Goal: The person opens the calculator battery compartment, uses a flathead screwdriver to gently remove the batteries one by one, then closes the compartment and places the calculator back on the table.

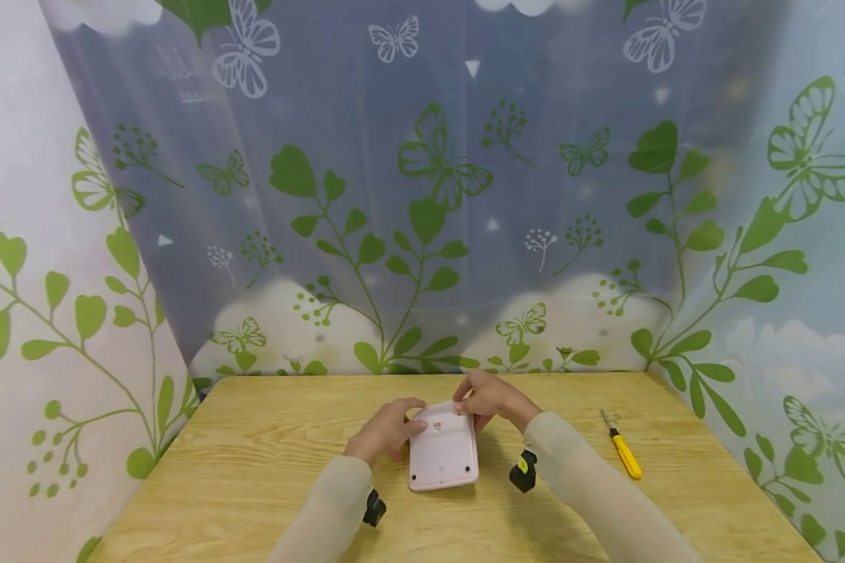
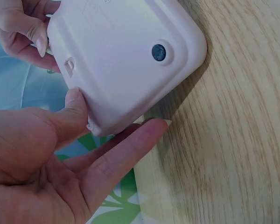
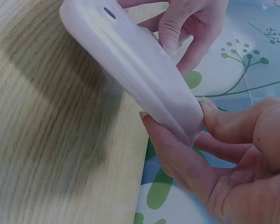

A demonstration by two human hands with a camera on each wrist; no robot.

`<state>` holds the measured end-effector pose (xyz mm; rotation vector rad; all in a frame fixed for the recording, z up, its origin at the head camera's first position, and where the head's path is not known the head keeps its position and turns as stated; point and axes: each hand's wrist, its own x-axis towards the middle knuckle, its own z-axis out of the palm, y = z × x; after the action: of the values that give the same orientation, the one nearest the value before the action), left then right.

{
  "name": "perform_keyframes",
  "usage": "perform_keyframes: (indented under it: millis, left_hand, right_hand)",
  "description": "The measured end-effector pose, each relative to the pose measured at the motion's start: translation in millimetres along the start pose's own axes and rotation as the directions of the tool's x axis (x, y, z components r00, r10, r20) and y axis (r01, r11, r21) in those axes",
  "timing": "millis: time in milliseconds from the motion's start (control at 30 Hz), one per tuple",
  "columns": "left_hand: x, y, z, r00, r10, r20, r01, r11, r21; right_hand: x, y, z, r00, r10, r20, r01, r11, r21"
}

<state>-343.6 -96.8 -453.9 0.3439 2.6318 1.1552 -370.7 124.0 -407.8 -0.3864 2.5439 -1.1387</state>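
A pale pink plastic device [image 1: 442,457], shaped like a desk calculator, is held with its back face up and its far end raised off the table. Two dark round feet sit near its near corners, and a small latch slot shows toward the far end. My left hand [image 1: 383,430] grips the far left side, thumb [image 2: 74,105] on the back and fingers beneath. At the far right corner my right hand [image 1: 491,396] pinches the device between thumb [image 3: 212,116] and fingers. The device's front face is hidden.
To the right on the wooden table [image 1: 275,446] lies a screwdriver [image 1: 627,456] with a yellow handle, its tip pointing away. A printed curtain [image 1: 535,195] with leaves and butterflies hangs behind the table's far edge and along both sides.
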Motion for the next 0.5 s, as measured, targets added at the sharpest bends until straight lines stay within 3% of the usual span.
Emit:
perform_keyframes:
  millis: [500]
  left_hand:
    - [-1.0, -1.7, 3.9, 1.0, 0.012, -0.017, -0.013, 0.999, -0.051]
  right_hand:
    - [-2.9, 7.2, -1.0, 0.999, -0.043, 0.024, 0.041, 0.998, 0.053]
